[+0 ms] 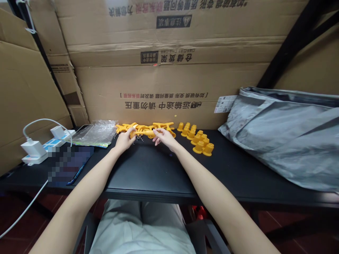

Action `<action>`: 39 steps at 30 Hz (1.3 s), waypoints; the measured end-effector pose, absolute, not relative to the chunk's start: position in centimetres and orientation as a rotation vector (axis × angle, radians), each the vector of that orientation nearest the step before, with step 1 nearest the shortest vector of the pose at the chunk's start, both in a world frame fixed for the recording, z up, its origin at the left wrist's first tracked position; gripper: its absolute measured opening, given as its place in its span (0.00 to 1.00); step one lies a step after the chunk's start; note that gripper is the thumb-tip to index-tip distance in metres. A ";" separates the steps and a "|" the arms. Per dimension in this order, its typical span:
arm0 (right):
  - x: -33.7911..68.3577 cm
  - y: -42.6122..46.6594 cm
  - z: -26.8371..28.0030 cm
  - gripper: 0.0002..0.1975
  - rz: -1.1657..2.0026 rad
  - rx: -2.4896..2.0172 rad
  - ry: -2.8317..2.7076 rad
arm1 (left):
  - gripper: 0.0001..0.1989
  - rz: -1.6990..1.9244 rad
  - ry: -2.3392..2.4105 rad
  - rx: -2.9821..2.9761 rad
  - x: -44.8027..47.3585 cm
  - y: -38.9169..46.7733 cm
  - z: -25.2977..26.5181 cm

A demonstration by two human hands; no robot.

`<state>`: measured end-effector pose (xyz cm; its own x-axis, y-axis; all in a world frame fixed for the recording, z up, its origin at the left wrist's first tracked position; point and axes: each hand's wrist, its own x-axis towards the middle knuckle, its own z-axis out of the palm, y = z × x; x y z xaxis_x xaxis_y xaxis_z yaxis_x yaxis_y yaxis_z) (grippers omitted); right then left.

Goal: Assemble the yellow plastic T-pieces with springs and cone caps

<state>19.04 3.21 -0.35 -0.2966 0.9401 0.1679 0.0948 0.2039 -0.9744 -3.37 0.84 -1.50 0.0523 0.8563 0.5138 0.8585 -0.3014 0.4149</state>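
My left hand [125, 140] is closed on one end of a long yellow plastic part [143, 132], thumb and fingers pinching it. At its other end, my right hand [166, 138] grips the same part, with the lower fingers curled beneath. The part lies roughly level between both hands, just above the far side of the black table [148, 173]. Behind it is a pile of branching yellow plastic pieces [164, 125], partly hidden by my hands. Small dark and shiny bits, perhaps screws [138, 138], are scattered near the pile. Several yellow cup-shaped pieces [198, 139] stand to the right.
A clear plastic bag [92, 132] lies left of the pile, near a power strip [50, 145] with white chargers and a cable. A dark phone-like device [79, 164] rests in front. On the right sits a large grey bag [275, 141]. Cardboard [169, 81] walls the back.
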 end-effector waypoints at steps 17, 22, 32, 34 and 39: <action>19.1 2.8 0.1 0.27 1.171 -1.145 -1.569 | 0.13 -1.102 -1.744 -2.350 -3.1 0.6 -1.5; 20.1 2.9 0.7 0.25 1.395 -1.092 -1.632 | 0.12 -1.138 -1.772 -2.357 -3.1 0.6 -1.4; 19.8 3.3 0.3 0.17 1.342 -1.053 -1.569 | 0.13 -1.218 -1.798 -2.348 -3.0 0.4 -1.3; 19.7 3.3 0.2 0.13 1.300 -1.043 -1.550 | 0.13 -1.208 -1.805 -2.334 -3.0 0.5 -1.4; 20.1 3.3 0.1 0.18 1.315 -0.923 -1.628 | 0.13 -1.219 -1.828 -2.304 -3.2 0.6 -1.4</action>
